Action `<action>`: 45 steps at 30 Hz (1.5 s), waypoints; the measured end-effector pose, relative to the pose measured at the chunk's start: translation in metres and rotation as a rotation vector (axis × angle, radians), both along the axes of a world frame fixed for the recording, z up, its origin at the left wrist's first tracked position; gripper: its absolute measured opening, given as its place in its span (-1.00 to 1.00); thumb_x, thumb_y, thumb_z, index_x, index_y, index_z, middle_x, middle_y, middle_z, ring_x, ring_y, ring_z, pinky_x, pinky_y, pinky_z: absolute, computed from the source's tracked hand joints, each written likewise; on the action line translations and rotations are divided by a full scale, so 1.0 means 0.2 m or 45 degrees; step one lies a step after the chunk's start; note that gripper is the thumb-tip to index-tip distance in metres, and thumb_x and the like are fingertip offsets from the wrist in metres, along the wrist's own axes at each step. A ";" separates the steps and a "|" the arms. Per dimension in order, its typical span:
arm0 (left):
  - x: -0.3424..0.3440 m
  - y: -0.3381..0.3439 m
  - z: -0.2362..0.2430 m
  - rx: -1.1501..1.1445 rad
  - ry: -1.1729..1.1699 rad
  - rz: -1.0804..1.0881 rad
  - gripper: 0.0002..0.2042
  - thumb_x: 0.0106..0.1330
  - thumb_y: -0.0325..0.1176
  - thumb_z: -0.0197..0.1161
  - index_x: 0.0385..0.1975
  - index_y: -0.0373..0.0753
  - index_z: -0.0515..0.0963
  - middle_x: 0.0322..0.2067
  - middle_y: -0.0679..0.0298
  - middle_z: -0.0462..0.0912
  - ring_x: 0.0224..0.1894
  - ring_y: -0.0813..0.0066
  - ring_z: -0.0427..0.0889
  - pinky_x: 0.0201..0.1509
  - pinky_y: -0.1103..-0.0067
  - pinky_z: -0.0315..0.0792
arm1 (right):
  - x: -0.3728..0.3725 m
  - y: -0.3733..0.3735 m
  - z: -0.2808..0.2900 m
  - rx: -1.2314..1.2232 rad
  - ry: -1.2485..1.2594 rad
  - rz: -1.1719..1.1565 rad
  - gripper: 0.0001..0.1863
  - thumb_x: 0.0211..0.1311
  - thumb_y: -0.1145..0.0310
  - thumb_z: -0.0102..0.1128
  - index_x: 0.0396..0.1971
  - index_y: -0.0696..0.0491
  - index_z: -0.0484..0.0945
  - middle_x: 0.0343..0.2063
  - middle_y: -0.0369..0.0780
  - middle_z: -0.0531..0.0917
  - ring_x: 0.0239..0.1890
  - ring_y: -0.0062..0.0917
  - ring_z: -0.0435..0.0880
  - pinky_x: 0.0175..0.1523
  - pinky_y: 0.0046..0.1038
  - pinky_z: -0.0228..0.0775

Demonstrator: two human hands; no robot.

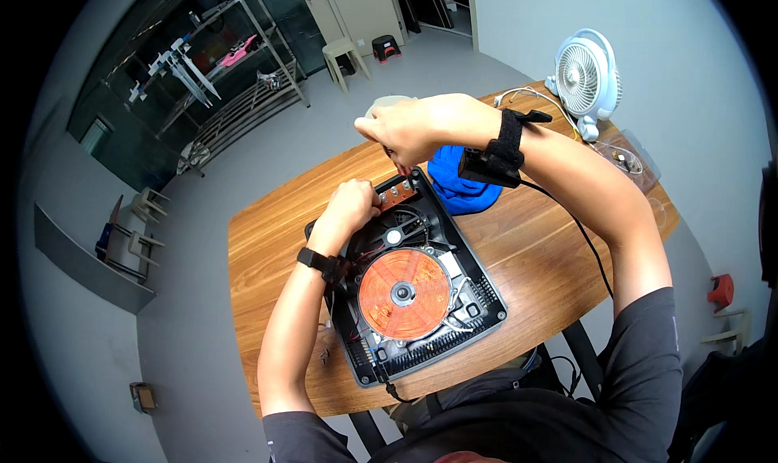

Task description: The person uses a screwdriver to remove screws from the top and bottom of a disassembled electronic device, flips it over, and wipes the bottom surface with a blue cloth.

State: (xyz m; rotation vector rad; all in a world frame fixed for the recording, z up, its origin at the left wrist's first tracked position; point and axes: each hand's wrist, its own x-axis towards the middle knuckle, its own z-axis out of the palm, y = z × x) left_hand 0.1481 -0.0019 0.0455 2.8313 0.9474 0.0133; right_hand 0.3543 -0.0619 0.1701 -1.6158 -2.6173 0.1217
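Note:
An opened induction cooker (478,301) lies on the table, its black housing showing a round copper coil (381,301), a black fan (394,237) and a narrow brown circuit board (395,195) at its far end. My left hand (350,209) is closed, with curled fingers on the left end of that board. Above the board's right end, my right hand (409,130) is bent down with its fingers closed. A small red part shows below those fingers, but what they hold is mostly hidden.
Behind the cooker, a blue cloth (462,189) lies beneath my right wrist. A light blue fan (579,82) and a clear tray of small parts (628,159) stand at the far right. The cooker's power cord (395,393) hangs toward me; small screws (326,355) lie to the left.

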 end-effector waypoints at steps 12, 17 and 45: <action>-0.02 -0.02 0.00 0.018 -0.020 0.023 -0.78 0.08 -0.38 0.52 -0.26 -0.23 0.81 -0.21 0.03 0.75 -0.09 -0.02 0.72 0.07 0.24 0.58 | -0.06 -0.07 0.07 -0.028 -0.134 -0.182 -0.60 0.38 0.14 0.34 -0.16 0.25 0.64 -0.26 0.08 0.75 -0.16 -0.01 0.77 -0.08 -0.11 0.64; -0.04 -0.01 -0.01 0.017 0.015 0.049 -0.81 0.07 -0.39 0.53 -0.30 -0.24 0.81 -0.25 0.03 0.76 -0.12 -0.02 0.73 0.04 0.24 0.60 | -0.06 -0.11 0.07 0.069 -0.167 -0.138 -0.60 0.33 0.18 0.37 -0.09 0.23 0.59 -0.27 0.05 0.76 -0.11 0.00 0.76 -0.03 -0.12 0.63; 0.00 -0.01 0.00 0.005 0.016 0.034 -0.79 0.08 -0.42 0.52 -0.26 -0.25 0.81 -0.21 0.03 0.76 -0.10 -0.01 0.73 0.04 0.26 0.60 | -0.01 -0.09 0.03 0.016 -0.044 -0.198 -0.63 0.37 0.21 0.27 -0.12 0.26 0.55 -0.29 0.09 0.76 -0.14 0.03 0.78 -0.05 -0.06 0.62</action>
